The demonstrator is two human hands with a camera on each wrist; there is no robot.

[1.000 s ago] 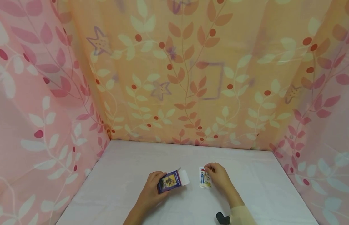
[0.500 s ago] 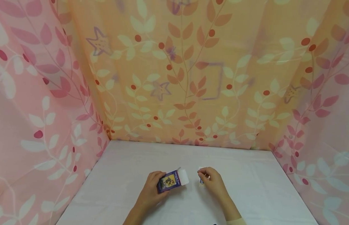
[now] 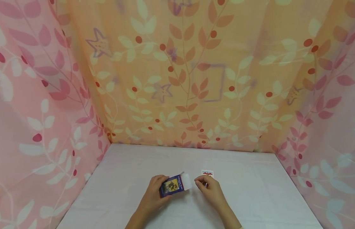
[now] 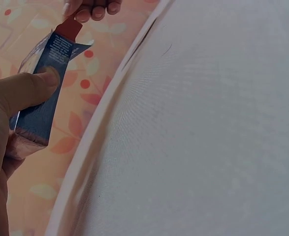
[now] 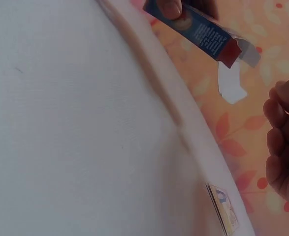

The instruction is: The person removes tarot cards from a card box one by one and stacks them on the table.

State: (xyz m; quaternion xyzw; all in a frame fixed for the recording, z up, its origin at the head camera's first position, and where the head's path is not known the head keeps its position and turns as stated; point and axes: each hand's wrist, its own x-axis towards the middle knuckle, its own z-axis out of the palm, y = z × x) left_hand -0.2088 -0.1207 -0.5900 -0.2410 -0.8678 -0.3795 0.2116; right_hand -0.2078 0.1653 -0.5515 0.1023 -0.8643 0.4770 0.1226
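Note:
My left hand (image 3: 154, 196) grips a dark blue card box (image 3: 171, 187) by its lower end. A yellow picture is on the box's front, and its white flap (image 3: 186, 182) hangs out at the right. In the left wrist view, my thumb (image 4: 28, 91) presses along the narrow side of the box. My right hand (image 3: 212, 190) hovers just right of the flap, its fingers loosely curled, thumb near the index finger. Nothing shows between them in the right wrist view. A small stack of picture cards (image 3: 207, 173) lies on the table, partly hidden behind the right hand.
White cloth covers the table (image 3: 131, 165). A yellow-orange curtain (image 3: 189, 95) with leaf prints stands behind it. Pink curtains close both sides, the left one (image 3: 51, 127) and the right one (image 3: 323, 133).
My right hand has left the cards and moved left, nearer the box's open end. The top of the stack shows again behind it. The left hand and box have stayed nearly still.

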